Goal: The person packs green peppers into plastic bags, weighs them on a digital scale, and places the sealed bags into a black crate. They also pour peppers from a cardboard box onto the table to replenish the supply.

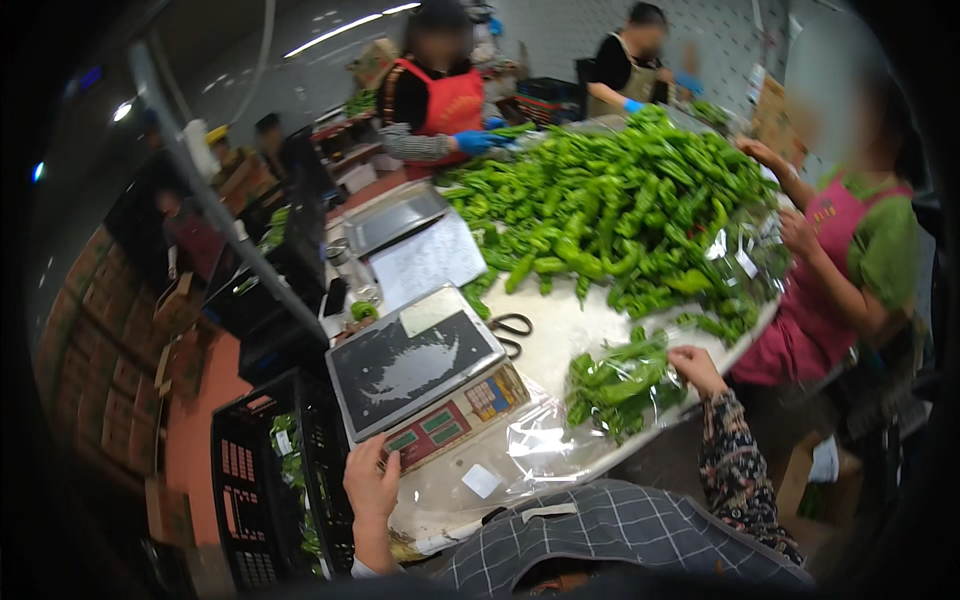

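A clear plastic bag of green peppers (pixel 622 388) lies on the table at its near right side. My right hand (pixel 698 370) pinches the bag's right edge between thumb and fingers. My left hand (pixel 372 485) is by the near left corner of a digital scale (pixel 410 365), fingers stretched out and nothing held. The scale's dark plate carries no bag, only pale smears and glare. Black-handled scissors (pixel 512 332) lie against the scale's right side. Beyond the bag rises a large heap of loose green peppers (pixel 620 200).
A black crate (pixel 262 480) with bagged peppers stands at the left. Behind the scale lie a written sheet (pixel 430 262) and a metal tray (pixel 395 222). Co-workers stand at the far side and right, one in a pink apron (pixel 815 270). A white label (pixel 481 481) lies near the front edge.
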A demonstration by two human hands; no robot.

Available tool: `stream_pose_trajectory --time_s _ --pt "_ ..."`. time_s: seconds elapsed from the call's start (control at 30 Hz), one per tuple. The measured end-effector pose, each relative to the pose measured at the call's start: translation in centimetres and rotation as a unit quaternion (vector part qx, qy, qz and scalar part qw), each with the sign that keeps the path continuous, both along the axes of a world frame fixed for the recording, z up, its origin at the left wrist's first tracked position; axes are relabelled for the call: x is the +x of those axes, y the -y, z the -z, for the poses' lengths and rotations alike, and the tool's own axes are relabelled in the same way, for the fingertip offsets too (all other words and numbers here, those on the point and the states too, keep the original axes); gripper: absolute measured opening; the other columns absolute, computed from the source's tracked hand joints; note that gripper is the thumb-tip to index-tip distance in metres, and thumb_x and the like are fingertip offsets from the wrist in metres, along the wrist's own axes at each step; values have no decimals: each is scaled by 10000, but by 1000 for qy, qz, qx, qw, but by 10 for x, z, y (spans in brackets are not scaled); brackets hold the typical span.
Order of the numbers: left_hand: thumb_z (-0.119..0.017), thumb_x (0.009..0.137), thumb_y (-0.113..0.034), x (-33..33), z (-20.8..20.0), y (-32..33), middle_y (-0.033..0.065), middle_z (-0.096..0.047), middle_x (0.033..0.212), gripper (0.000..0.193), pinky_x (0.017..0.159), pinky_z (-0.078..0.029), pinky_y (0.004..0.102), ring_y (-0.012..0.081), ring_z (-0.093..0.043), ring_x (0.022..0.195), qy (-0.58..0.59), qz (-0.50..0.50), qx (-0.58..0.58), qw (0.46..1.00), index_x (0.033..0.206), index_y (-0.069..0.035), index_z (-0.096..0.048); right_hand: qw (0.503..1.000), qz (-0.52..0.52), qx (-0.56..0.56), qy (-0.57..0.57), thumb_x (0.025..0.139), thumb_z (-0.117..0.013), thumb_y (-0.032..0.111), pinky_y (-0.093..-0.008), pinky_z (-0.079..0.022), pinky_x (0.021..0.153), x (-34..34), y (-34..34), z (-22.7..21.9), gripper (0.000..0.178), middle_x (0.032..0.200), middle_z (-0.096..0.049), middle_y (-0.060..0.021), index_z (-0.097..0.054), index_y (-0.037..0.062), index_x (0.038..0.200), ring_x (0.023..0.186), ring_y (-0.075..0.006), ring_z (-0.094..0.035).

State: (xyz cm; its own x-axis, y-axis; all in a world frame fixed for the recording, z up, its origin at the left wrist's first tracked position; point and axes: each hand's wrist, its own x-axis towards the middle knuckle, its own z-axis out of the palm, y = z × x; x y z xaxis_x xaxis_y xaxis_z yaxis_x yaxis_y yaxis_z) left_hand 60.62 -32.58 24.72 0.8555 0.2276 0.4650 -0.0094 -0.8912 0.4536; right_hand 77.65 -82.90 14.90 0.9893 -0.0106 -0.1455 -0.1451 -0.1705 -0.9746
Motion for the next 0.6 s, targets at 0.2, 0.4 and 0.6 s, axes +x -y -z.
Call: stream_pose_trajectory --time_s 0.2,0.4,0.6 --pt "-646 726 -139 -18 16 26 129 -625 948 300 756 -466 353 297 -582 876 -42 -33 -38 998 1012 -54 -615 985 -49 164 7 859 -560 188 -169 -240 379 2 -54 -87 131 570 -423 72 -585 59 860 437 -24 -339" --pt "-638 731 -139 -35 26 60 138 -624 936 295 754 -468 361 305 -581 873 -16 -69 -67 995 1016 -60 -619 957 -183 217 54 879 -527 211 -181 -220 377 31 -149 -187 163 550 -419 70 -550 51 857 408 -18 -325" --pt "-631 740 -143 -64 36 96 151 -620 923 303 769 -459 362 307 -573 877 -18 -154 -97 983 1027 -48 -611 871 -288 395 54 906 -481 173 -180 -259 440 80 -254 -220 141 591 -404 50 -517 51 967 464 -34 -328"
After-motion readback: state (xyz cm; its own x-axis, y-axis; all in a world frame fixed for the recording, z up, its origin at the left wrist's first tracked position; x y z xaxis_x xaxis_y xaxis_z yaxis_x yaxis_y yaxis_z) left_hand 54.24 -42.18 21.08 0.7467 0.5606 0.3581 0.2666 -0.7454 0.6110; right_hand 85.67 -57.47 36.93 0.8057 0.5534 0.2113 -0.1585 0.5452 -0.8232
